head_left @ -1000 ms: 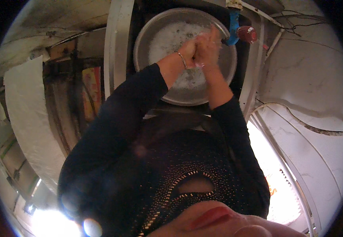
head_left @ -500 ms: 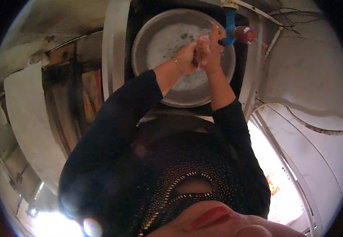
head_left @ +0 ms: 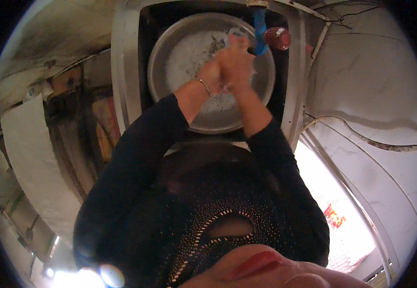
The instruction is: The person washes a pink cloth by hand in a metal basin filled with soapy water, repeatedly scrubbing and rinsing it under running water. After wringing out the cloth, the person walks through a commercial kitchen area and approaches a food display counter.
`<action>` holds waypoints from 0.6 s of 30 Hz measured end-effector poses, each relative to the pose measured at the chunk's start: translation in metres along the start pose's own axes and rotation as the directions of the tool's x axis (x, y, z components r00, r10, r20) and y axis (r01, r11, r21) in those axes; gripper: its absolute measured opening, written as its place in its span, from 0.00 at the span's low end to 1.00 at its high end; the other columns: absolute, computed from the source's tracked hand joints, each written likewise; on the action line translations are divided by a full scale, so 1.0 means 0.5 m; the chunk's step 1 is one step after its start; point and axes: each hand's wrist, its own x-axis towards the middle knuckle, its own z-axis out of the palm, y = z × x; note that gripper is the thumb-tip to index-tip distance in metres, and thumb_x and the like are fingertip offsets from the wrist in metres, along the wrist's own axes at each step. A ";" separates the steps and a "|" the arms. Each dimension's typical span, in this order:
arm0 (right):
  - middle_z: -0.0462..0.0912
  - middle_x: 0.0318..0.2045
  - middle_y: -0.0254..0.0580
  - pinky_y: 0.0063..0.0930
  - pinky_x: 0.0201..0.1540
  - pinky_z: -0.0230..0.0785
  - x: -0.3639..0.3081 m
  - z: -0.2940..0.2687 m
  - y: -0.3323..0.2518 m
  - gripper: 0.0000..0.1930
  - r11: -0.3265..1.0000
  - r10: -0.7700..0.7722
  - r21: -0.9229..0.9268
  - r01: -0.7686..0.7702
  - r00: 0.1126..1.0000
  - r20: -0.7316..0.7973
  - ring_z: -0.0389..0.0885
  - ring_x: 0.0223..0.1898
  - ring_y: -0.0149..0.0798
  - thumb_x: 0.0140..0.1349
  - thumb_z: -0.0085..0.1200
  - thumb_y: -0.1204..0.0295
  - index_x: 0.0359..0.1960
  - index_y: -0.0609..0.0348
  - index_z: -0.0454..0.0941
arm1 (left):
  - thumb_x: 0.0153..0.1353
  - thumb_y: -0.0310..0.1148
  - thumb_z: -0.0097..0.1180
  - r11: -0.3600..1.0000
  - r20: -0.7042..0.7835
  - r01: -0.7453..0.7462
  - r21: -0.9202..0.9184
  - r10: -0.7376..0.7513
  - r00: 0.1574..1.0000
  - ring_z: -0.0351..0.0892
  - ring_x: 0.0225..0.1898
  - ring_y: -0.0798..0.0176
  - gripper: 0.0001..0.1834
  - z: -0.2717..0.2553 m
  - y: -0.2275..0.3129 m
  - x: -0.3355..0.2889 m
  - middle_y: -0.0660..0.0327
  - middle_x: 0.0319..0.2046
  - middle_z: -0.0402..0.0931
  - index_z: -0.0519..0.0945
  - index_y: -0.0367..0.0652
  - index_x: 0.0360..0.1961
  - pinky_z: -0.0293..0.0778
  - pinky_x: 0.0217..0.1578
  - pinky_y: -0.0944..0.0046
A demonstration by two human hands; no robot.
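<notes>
Pressing together in the head view, the left hand (head_left: 211, 72) and right hand (head_left: 237, 69) meet above the metal basin (head_left: 157, 72), slightly toward 3 o'clock of its middle, the right fingers pointing to 12 o'clock. Blur hides whether they pinch anything between them; a clear, shiny patch (head_left: 237, 31) by the fingertips could be film or suds. Holding them there probably lets drips fall into the foamy water (head_left: 184, 62). The basin stands inside the sink (head_left: 118, 72), likely to contain spills, with the blue tap (head_left: 259, 31) and its red knob (head_left: 277, 38) at 2 o'clock, within easy reach. Compared with 0.5 s ago, basin and tap lie farther toward 9 o'clock in the picture, perhaps from a head turn, and the pale lather plain on the right hand then is now harder to make out.
</notes>
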 end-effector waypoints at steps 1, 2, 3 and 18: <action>0.75 0.45 0.47 0.38 0.53 0.66 0.010 -0.006 0.016 0.33 0.969 0.089 0.226 -0.097 0.995 0.047 0.77 0.45 0.42 0.57 0.51 0.61 0.66 0.53 0.63 | 0.65 0.51 0.48 0.998 -0.021 0.000 0.055 0.001 1.000 0.76 0.43 0.64 0.21 0.000 -0.007 -0.003 0.61 0.45 0.76 0.73 0.49 0.51 0.72 0.41 0.60; 0.75 0.45 0.48 0.38 0.54 0.66 0.018 -0.013 0.036 0.32 0.879 0.166 0.433 -0.200 0.979 0.115 0.77 0.46 0.43 0.58 0.50 0.61 0.66 0.53 0.63 | 0.66 0.51 0.47 0.994 0.016 0.058 0.095 -0.060 0.998 0.76 0.42 0.65 0.20 -0.001 -0.012 -0.005 0.61 0.44 0.77 0.75 0.50 0.49 0.72 0.40 0.60; 0.75 0.45 0.49 0.38 0.54 0.66 0.022 -0.015 0.048 0.31 0.737 0.221 0.610 -0.292 0.956 0.191 0.77 0.46 0.44 0.59 0.49 0.61 0.65 0.53 0.63 | 0.65 0.51 0.48 0.999 0.125 0.020 -0.025 -0.016 0.992 0.76 0.42 0.65 0.19 -0.003 -0.015 -0.004 0.62 0.44 0.77 0.75 0.50 0.48 0.72 0.38 0.61; 0.77 0.30 0.41 0.38 0.39 0.72 0.042 0.029 0.139 0.17 0.399 0.413 0.788 -0.470 0.859 0.303 0.78 0.34 0.44 0.65 0.49 0.61 0.49 0.58 0.74 | 0.68 0.39 0.45 0.997 0.123 0.034 0.064 -0.042 0.991 0.79 0.48 0.57 0.15 -0.022 -0.026 0.007 0.57 0.47 0.78 0.75 0.42 0.48 0.78 0.46 0.53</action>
